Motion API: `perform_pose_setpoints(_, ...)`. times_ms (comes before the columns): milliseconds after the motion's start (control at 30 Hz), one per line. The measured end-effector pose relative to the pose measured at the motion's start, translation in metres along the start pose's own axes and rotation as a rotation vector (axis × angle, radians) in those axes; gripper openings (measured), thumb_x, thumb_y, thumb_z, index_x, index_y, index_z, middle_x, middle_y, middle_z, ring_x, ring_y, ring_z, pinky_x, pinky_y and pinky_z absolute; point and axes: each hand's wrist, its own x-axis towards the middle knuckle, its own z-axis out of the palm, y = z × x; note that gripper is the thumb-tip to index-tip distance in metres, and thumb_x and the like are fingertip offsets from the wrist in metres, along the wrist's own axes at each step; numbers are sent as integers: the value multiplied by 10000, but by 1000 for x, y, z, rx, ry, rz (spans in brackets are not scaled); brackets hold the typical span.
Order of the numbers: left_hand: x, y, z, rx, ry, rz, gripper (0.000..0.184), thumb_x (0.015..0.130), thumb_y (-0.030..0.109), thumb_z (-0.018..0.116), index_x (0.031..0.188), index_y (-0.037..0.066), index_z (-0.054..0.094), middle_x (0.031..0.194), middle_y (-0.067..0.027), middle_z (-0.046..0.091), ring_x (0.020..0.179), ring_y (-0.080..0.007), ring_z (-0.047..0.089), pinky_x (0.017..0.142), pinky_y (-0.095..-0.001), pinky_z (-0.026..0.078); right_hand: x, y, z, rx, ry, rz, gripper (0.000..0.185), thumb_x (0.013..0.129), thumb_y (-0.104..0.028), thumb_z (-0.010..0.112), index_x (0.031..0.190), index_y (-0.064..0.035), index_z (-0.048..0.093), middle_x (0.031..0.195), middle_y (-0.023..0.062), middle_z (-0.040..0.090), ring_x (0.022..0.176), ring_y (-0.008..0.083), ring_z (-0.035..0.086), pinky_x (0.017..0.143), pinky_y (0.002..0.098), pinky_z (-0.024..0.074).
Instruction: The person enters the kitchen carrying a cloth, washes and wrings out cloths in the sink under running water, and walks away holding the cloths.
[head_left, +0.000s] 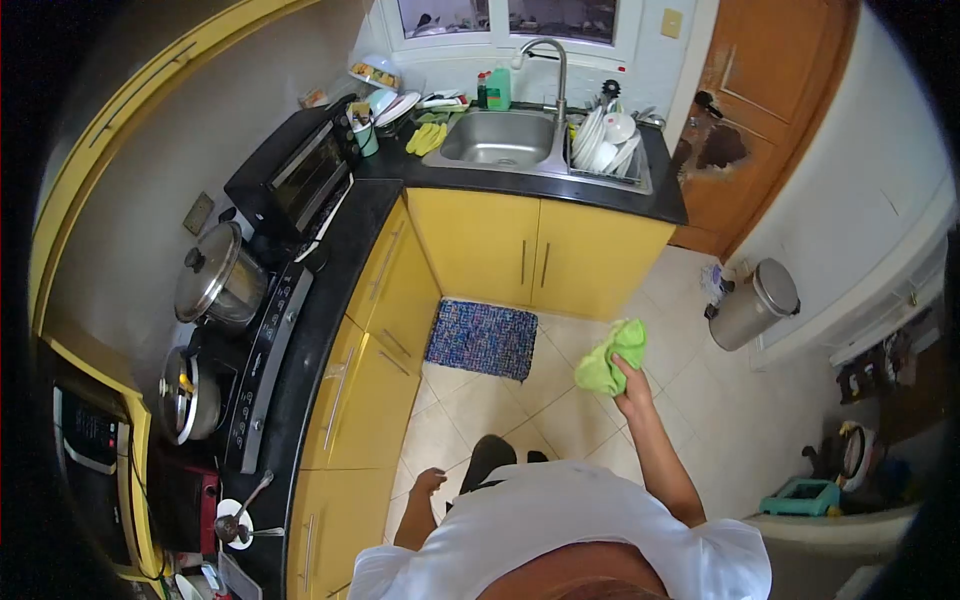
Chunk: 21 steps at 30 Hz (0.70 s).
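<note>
My right hand (632, 388) is closed around a bright green cloth (612, 358), holding it bunched up over the tiled floor. Loose folds of the cloth spread out beyond my fingers. My left hand (430, 481) hangs low beside my body, near the yellow cabinet fronts (375, 400). Its fingers are loosely apart and nothing shows in them. A blue woven mat (482, 340) lies on the floor ahead, below the sink cabinet (478, 245).
Ahead is a steel sink (500, 140) with a dish rack (607, 150) and yellow gloves (428, 138). Along the left counter stand a toaster oven (300, 170), a stove (265, 370) and pots (225, 285). A trash bin (750, 308) stands right, near a wooden door (760, 130).
</note>
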Motion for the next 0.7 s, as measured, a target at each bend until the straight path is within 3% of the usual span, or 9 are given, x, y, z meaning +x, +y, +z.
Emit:
perform_pose_setpoints(33,14,-20,0,-243,-25,26,419,739,274,659,1130,148,575,795,-106,615,659,-207,596,596,-398,498,23,-2,14,-3,-36,25,437,805,-69,612,1208,-44,446,1141,90,544,1033,236,546,880,378,461)
perform_pose_setpoints(133,22,-21,10,-402,36,-123,357,764,290,639,1078,129,586,883,-117,617,769,-220,606,658,-428,498,86,0,60,-3,-132,107,413,808,-72,611,1193,-48,463,1126,85,554,1025,229,550,869,374,466)
perform_pose_setpoints(300,68,37,-48,-261,15,-188,364,760,293,635,1076,117,587,918,-132,618,811,-235,607,695,-414,494,196,3,141,2,-242,161,394,835,-112,583,1203,-40,461,1148,85,552,1046,235,544,906,372,445)
perform_pose_setpoints(500,237,236,-197,-23,183,104,373,756,297,630,1072,103,587,961,-151,620,862,-253,608,738,-397,489,311,-76,236,-81,-262,120,412,840,-116,579,1219,-32,441,1174,99,534,1056,237,540,917,377,442)
perform_pose_setpoints(533,279,257,-216,92,391,393,389,751,282,618,1082,81,588,1006,-171,615,935,-274,595,804,-358,466,329,-89,250,-89,-260,109,415,839,-115,581,1219,-32,438,1177,102,531,1056,236,541,915,379,444)
perform_pose_setpoints(567,286,303,-244,101,366,521,383,768,269,601,1095,70,587,1042,-159,611,982,-286,579,852,-377,443,347,-100,264,-88,-269,65,406,831,-114,592,1202,-29,451,1160,104,538,1045,234,546,897,380,455)
perform_pose_setpoints(600,246,376,-276,160,409,427,331,799,216,578,1084,49,589,1058,-140,612,1003,-280,573,877,-356,429,368,-106,283,-83,-277,24,398,822,-113,604,1185,-26,464,1143,106,545,1035,232,551,878,381,465)
perform_pose_setpoints(667,176,504,-314,-112,457,631,310,821,164,561,1104,37,572,1078,-136,604,1024,-260,562,893,-335,416,412,-121,313,-61,-301,-53,388,812,-112,618,1163,-23,480,1108,103,558,1009,229,562,857,378,477)
perform_pose_setpoints(700,194,533,-330,-203,468,726,304,834,140,545,1119,37,563,1088,-141,597,1040,-249,551,898,-326,411,435,-128,328,-49,-315,-87,386,810,-112,620,1159,-23,482,1089,99,565,993,228,569,853,374,479)
